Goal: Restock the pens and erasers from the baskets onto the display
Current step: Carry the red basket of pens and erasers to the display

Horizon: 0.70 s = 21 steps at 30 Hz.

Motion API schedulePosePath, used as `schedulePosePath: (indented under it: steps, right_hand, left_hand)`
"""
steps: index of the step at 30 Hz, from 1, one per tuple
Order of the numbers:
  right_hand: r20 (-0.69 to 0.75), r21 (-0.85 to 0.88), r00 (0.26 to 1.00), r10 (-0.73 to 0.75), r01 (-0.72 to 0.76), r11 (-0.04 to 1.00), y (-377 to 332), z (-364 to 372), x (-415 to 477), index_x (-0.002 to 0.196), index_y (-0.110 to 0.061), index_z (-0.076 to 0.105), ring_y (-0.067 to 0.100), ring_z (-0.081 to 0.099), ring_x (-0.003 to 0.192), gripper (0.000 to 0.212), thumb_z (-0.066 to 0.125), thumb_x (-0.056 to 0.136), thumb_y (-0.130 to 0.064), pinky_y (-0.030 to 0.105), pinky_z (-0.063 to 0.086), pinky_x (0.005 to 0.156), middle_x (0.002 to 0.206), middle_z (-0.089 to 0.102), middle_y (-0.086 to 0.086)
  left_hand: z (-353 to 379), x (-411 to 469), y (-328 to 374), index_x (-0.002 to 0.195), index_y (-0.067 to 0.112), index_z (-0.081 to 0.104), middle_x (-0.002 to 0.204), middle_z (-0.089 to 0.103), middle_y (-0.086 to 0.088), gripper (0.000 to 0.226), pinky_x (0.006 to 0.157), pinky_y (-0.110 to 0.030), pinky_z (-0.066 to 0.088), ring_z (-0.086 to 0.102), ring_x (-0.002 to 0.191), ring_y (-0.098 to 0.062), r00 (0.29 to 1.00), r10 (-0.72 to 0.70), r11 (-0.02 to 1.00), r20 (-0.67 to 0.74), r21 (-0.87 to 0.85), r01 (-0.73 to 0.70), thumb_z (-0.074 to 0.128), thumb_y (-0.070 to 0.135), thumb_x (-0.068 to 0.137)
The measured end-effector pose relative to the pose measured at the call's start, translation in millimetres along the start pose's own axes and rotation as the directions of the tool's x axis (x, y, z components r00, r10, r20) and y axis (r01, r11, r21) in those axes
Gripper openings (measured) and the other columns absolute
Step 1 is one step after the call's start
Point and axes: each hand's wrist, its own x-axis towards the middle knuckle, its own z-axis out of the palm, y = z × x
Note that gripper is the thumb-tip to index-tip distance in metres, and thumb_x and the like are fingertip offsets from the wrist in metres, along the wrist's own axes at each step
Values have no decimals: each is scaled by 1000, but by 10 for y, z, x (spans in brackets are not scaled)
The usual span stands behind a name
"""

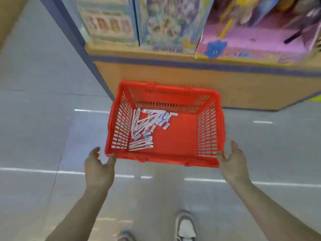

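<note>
A red basket (173,92) sits on the floor (43,129) before a display (173,73). Wrapped pens (139,126) and small erasers (164,119) lie in its left part. The left hand (99,169) and the right hand (232,164), fingers spread, flank its near corners, holding nothing.

Floor here is pale grey glossy tile (34,136), with light bouncing off it as thin white streaks (92,110). Straight ahead there's a tan wood-look shelf unit (173,79) with a dark blue trim strip (191,64) under the ledge. Colourful printed boxes (107,20) sit on top, a pink one (251,40) on the right, all kinda blurry. Another tan panel (8,18) pokes in at the top left corner.
</note>
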Motion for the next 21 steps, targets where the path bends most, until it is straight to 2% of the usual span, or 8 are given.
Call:
schedulePosePath:
  steps: [1, 3, 5, 7, 10, 15, 18, 21]
  right_hand:
    - [-5, -7, 999, 37, -37, 999, 61, 126, 73, 142, 3, 37, 42, 45, 128, 58, 61, 91, -13, 43, 33, 107, 139, 47, 28]
    - [14, 0, 994, 107, -107, 994, 143, 332, 218, 139, 1, 39, 43, 51, 121, 52, 58, 92, -13, 44, 40, 100, 133, 53, 28]
    - [48, 4, 984, 173, -173, 985, 176, 486, 305, 128, 1, 45, 45, 59, 107, 40, 57, 92, -12, 44, 45, 87, 118, 62, 28]
    - [20, 7, 973, 231, -231, 973, 219, 574, 376, 122, 1, 49, 46, 60, 102, 33, 57, 92, -10, 44, 45, 84, 111, 64, 28]
    - [-12, -3, 961, 275, -275, 961, 251, 604, 420, 112, -2, 55, 45, 61, 98, 24, 57, 88, -6, 46, 47, 82, 104, 65, 27]
    - [-26, -3, 981, 192, -192, 981, -24, 385, 163, 112, -6, 60, 43, 62, 95, 24, 55, 89, -2, 45, 46, 80, 100, 68, 23]
    - [34, -28, 994, 107, -106, 994, -421, 108, -165, 112, -8, 60, 41, 62, 93, 24, 52, 90, -2, 40, 44, 75, 98, 68, 20]
    - [106, -42, 994, -14, 19, 999, -1050, -253, -562, 110, -9, 62, 39, 64, 91, 25, 54, 89, 0, 37, 42, 70, 95, 70, 19]
  left_hand:
    - [90, 136, -106, 138, 12, 42, 131, 51, -15, 59, 99, -46, 43, 52, 116, -32, 1000, 16, 1000, -26, 20, -16, 66, 28, 87]
    - [265, 379, -215, 140, 9, 40, 136, 50, -15, 54, 101, -46, 40, 49, 123, -33, 999, 34, 999, -1, 40, -34, 57, 29, 93]
    - [424, 560, -257, 127, 10, 51, 117, 62, -13, 35, 89, -42, 45, 58, 106, -35, 999, 13, 1000, 50, 15, -13, 51, 26, 96]
    - [546, 691, -314, 117, 16, 54, 101, 65, -10, 25, 82, -43, 50, 61, 89, -36, 998, -46, 999, 45, -9, 46, 50, 25, 94]
    - [585, 805, -327, 113, 16, 55, 98, 65, -11, 25, 81, -44, 52, 60, 86, -36, 990, -139, 990, 11, -3, 139, 49, 14, 89]
    - [142, 526, -383, 111, 6, 59, 92, 62, -14, 33, 75, -37, 44, 53, 82, -33, 969, -240, 971, -49, -14, 240, 45, -2, 83]
    - [-544, 123, -383, 106, 3, 64, 89, 66, -17, 37, 80, -44, 49, 59, 83, -38, 933, -355, 935, -58, -40, 353, 51, 9, 72]
    - [-1453, -376, -173, 102, -1, 63, 97, 65, -27, 42, 83, -44, 42, 59, 93, -43, 890, -447, 894, -92, -53, 444, 55, 18, 66]
